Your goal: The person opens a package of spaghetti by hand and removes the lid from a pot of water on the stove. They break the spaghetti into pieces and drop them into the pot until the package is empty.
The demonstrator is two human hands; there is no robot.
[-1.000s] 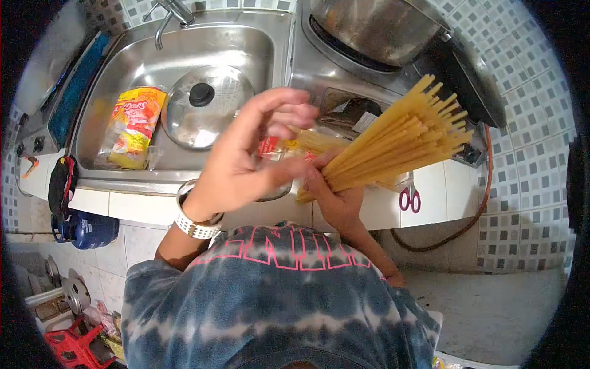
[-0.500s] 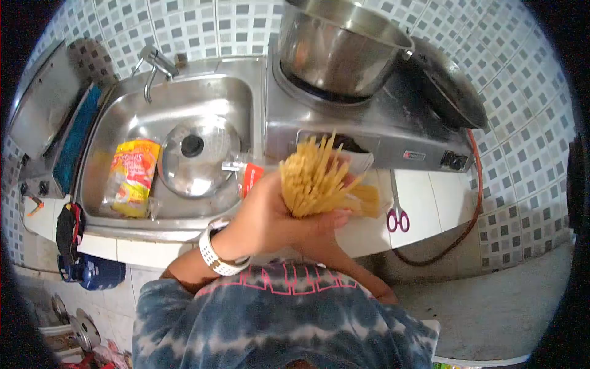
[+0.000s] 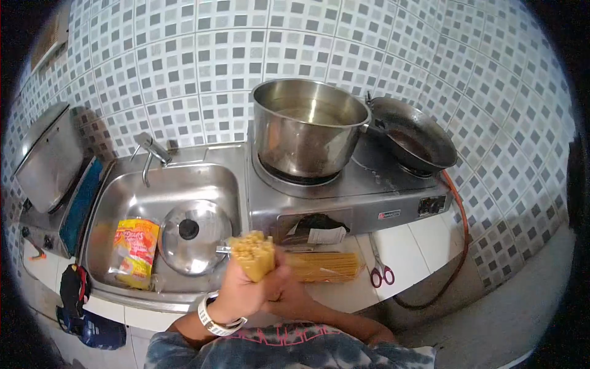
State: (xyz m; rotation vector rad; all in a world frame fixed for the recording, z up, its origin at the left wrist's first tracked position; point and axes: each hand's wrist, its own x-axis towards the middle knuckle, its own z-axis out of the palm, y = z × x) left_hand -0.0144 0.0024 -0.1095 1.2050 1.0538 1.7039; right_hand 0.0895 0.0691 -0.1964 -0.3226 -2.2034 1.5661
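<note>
A bundle of dry pasta sticks (image 3: 253, 253) stands end-on toward me, its cut ends in a tight cluster. My left hand (image 3: 238, 294), with a white watch on the wrist, is wrapped round it from the left. Pressed against its lower right side is my right hand (image 3: 284, 289), fingers closed, partly hidden behind the left one. More long pasta (image 3: 326, 267) lies in clear wrapping on the counter, just right of my hands. Scissors (image 3: 381, 274) with purple handles rest beside that pasta.
A large steel pot (image 3: 310, 144) with liquid and a dark pan (image 3: 409, 138) sit on the stove (image 3: 381, 200). The sink (image 3: 172, 172) holds a glass lid (image 3: 206, 240) and a yellow-red packet (image 3: 138, 252). An orange hose (image 3: 465, 240) hangs at right.
The view has tilted up, showing more wall and the pot's inside. My hands and the pasta bundle have shifted left, and its spread ends are now gathered closer together.
</note>
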